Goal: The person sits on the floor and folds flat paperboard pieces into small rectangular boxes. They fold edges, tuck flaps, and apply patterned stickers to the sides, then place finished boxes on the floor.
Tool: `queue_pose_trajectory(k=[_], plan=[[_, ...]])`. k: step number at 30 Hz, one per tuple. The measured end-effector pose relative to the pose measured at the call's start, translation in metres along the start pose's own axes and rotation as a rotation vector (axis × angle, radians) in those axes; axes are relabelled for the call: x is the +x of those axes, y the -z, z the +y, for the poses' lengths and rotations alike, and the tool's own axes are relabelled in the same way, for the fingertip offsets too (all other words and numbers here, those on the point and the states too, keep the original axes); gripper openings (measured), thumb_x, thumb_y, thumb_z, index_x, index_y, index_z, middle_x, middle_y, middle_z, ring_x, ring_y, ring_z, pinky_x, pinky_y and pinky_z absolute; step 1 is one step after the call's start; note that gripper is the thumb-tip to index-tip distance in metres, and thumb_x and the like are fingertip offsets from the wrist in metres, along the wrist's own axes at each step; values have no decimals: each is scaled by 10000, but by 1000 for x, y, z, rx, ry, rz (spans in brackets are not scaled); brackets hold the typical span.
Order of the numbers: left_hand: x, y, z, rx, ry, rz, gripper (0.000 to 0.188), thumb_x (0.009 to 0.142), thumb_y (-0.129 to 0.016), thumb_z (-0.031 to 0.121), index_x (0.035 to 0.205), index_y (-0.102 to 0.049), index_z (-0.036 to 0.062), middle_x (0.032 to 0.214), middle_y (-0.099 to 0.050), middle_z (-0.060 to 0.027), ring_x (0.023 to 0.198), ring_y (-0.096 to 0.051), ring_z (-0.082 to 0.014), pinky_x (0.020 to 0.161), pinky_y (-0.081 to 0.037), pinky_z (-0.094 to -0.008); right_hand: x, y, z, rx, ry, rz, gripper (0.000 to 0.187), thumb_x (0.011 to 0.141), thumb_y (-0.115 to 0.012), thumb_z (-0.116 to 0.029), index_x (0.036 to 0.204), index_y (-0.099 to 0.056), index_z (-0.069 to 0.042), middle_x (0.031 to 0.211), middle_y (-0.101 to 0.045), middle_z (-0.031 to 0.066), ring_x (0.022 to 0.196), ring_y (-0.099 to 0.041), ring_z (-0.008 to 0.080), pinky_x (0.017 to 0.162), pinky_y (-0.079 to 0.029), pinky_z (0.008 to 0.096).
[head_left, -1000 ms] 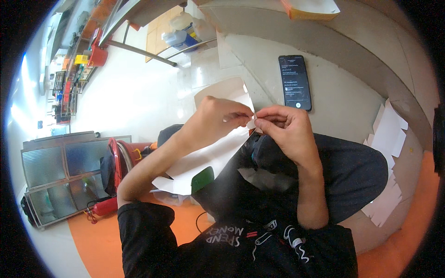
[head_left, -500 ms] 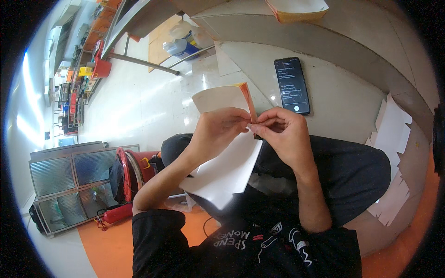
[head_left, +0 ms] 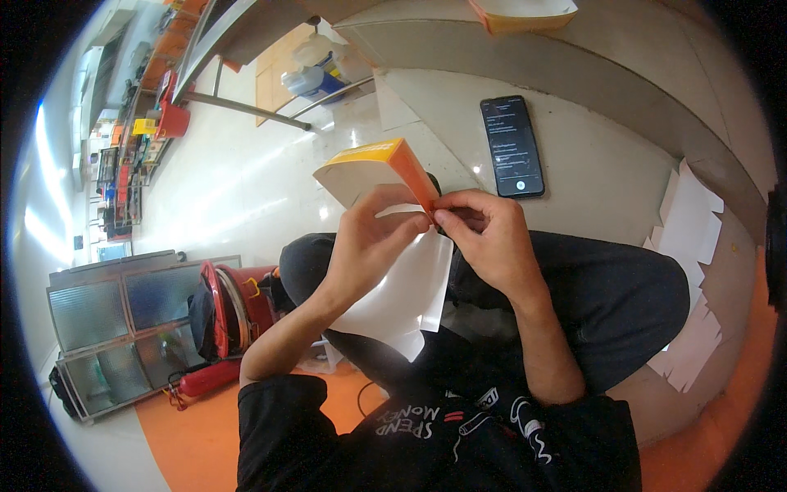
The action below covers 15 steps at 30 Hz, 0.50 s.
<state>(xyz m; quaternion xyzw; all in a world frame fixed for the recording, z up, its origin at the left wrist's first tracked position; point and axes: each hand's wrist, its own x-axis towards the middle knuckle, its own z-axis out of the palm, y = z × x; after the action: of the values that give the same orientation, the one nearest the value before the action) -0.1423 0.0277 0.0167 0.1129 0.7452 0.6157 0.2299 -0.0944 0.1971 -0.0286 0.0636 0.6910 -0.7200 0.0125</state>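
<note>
A thin cardboard box blank [head_left: 394,283], white inside and orange-yellow outside, is held over my lap, partly folded. Its far end stands up as an orange side wall, and its white near part hangs down toward my legs. My left hand [head_left: 370,238] grips the blank's folded edge from the left, thumb near the corner. With thumb and fingertips, my right hand [head_left: 482,223] pinches the same corner from the right. Both hands nearly meet there, and the fingers hide the exact join of the flaps.
A dark phone [head_left: 514,148] with a lit screen lies ahead on the pale surface. Flat white cut blanks [head_left: 693,217] are stacked at the right. A folded orange-and-white tray [head_left: 525,15] sits at the far edge. At left are a red fire extinguisher [head_left: 209,384] and glass-panelled frames [head_left: 90,314].
The blank's far end has tilted leftward, and more of its orange outer side shows. Both hands keep hold of the corner and have shifted slightly left.
</note>
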Motion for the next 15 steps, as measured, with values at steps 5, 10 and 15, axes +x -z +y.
queue_pose_trajectory(k=[5, 10, 15], plan=[[-4, 5, 3, -103, 206, 102, 300, 873, -632, 25, 1110, -529, -125, 1020, -644, -188, 932, -670, -231, 854, -555, -315, -5, -12, -6, -39, 58, 15, 186, 903, -567, -34, 1044, -656, 49, 922, -701, 158, 839, -687, 197, 749, -533, 298], [-8, 11, 7, -172, 192, 123, 331, 894, -581, 43, 1179, -527, -117, 1095, -643, -207, 949, -670, -230, 868, -548, -312, -8, -17, -10, -48, 174, 54, 200, 917, -531, -81, 1031, -651, 31, 920, -695, 193, 853, -697, 295, 752, -523, 358], [-13, 13, 23, -223, 220, 235, 360, 897, -547, 19, 1233, -498, -97, 1074, -644, -195, 941, -677, -248, 867, -549, -352, -5, -16, -9, 36, 338, 37, 240, 923, -542, -99, 1124, -608, 14, 1113, -647, 213, 1041, -637, 339, 881, -486, 383]])
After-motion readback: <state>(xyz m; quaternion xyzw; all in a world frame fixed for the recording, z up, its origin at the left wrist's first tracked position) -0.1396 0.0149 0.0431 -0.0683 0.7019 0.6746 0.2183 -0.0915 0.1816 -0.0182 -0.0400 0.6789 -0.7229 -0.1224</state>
